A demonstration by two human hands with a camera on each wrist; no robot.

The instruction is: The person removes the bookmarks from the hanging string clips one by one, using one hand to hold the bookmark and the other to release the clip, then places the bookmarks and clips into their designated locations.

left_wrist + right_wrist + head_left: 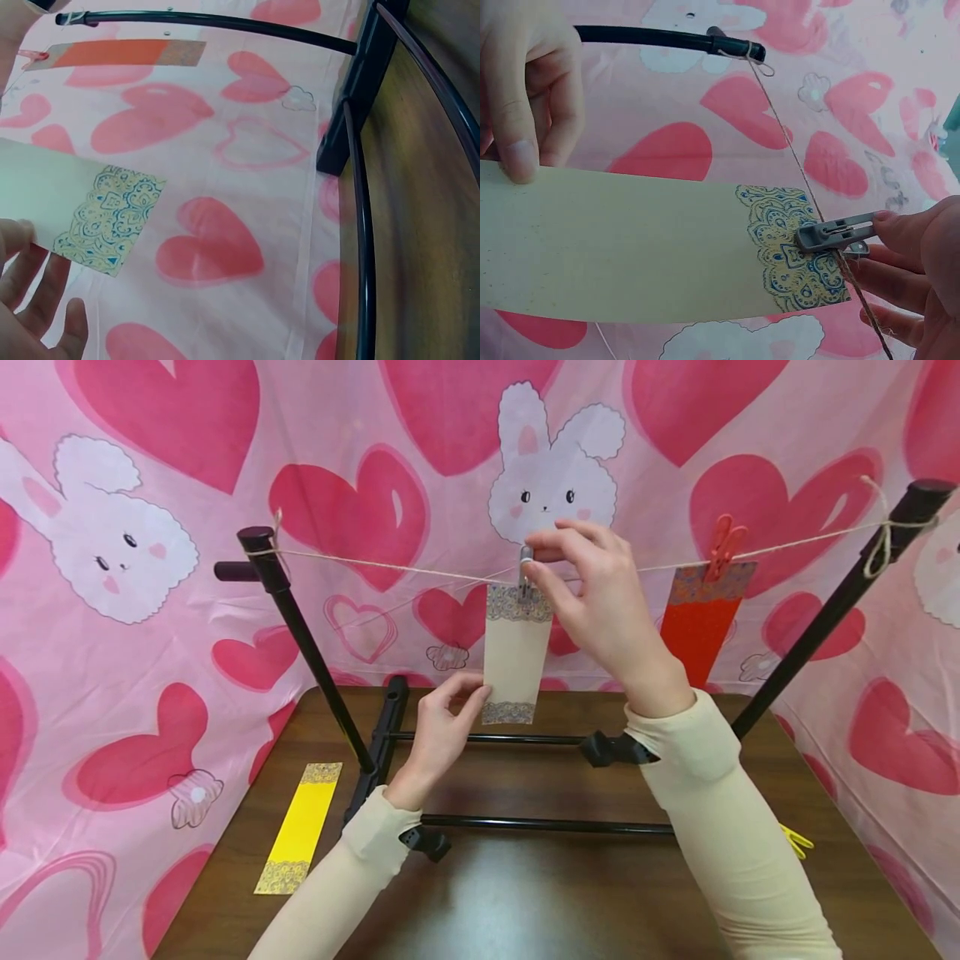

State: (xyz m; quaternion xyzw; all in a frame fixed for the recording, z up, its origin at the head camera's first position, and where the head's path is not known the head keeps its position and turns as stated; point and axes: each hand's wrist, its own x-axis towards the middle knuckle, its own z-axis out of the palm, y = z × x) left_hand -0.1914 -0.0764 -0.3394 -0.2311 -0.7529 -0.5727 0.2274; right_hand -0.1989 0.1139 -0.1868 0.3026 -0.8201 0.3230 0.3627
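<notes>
A cream paper card with lace-patterned bands at both ends hangs upright at the string. Low on its left edge, my left hand pinches it between thumb and fingers. My right hand holds the handle end of a grey clothespin at the card's top. In the right wrist view, the jaws of the clothespin lie over the blue-and-yellow patterned band, where the string crosses the card's end. The left wrist view shows the card's lower patterned band just past my fingertips.
A red card hangs farther right from a red clothespin. The string runs between two black posts of a stand. On the brown table lie a yellow card and a yellow clothespin, partly hidden by my right sleeve.
</notes>
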